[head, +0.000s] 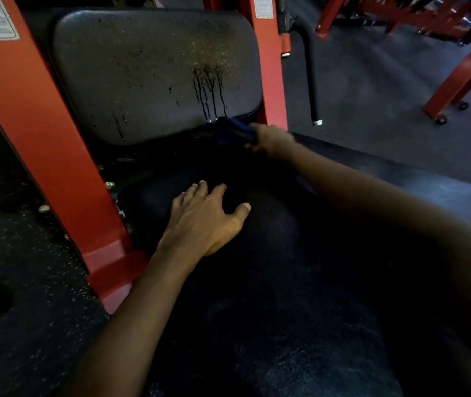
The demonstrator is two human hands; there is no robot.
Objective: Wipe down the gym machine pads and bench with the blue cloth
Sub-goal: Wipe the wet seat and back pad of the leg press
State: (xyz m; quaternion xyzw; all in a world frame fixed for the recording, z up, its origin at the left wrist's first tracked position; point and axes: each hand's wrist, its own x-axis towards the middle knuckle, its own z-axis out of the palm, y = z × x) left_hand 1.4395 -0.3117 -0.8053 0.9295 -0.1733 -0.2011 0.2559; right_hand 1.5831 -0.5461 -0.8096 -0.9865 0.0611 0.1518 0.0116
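Nearest me, my left hand (202, 217) lies flat on the dark seat pad (154, 196), fingers spread and loose, gripping nothing. Beyond it, my right hand (271, 140) clutches the bunched blue cloth (234, 131) against the bottom edge of the back pad (142, 75), near its right corner, just under wet drip streaks (210, 87). Red frame posts (42, 124) flank the pad.
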